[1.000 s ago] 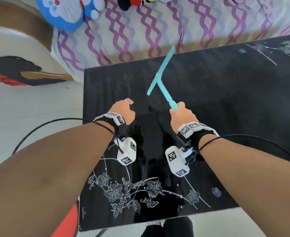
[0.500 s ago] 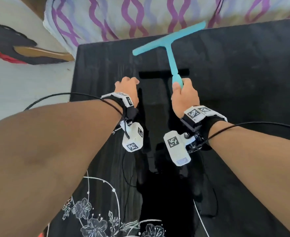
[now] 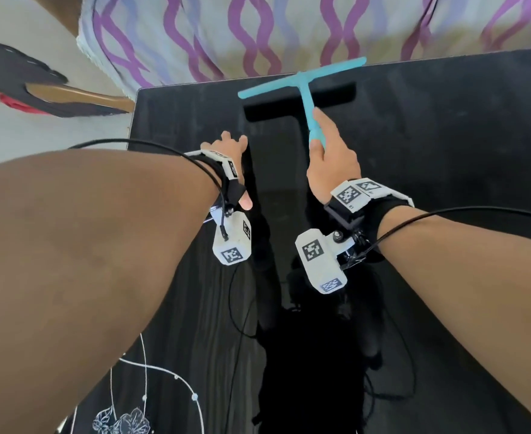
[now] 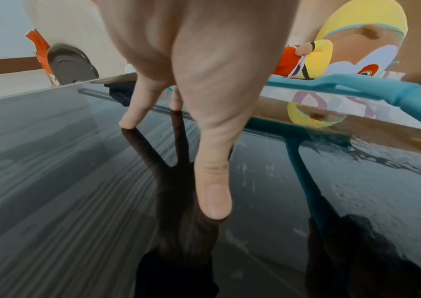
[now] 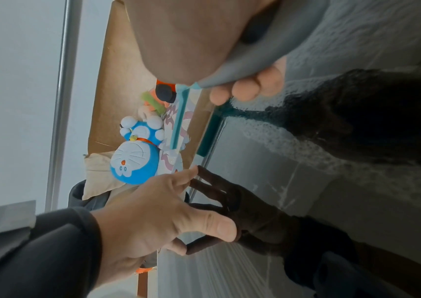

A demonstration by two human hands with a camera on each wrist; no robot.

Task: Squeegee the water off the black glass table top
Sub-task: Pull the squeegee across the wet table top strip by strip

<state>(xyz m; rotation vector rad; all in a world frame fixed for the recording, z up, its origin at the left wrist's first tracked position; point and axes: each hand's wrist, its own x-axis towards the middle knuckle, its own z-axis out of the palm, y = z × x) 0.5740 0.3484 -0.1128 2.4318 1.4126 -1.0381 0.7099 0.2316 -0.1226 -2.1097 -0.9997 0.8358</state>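
Observation:
A teal T-shaped squeegee (image 3: 301,79) is at the far edge of the black glass table top (image 3: 446,136), with its blade lying crosswise. In the left wrist view the squeegee (image 4: 357,85) hangs a little above the glass, apart from its reflection. My right hand (image 3: 328,151) grips the handle with the forefinger lying along it; its fingers (image 5: 247,88) curl under the grip. My left hand (image 3: 231,147) holds nothing. Its spread fingertips (image 4: 127,123) press on the glass to the left of the squeegee. Water streaks (image 4: 382,161) and beads (image 5: 280,141) cover the glass near the blade.
A bed with purple wavy fabric (image 3: 258,32) runs just beyond the table's far edge, with plush toys (image 5: 135,159) on it. Pale floor (image 3: 38,130) lies left of the table. White flower print (image 3: 123,421) marks the near left corner. Cables trail from both wrists.
The squeegee swung from a slanted pose in the air to lie crosswise at the far edge. My left hand uncurled and set its fingertips on the glass. Both arms reached farther forward.

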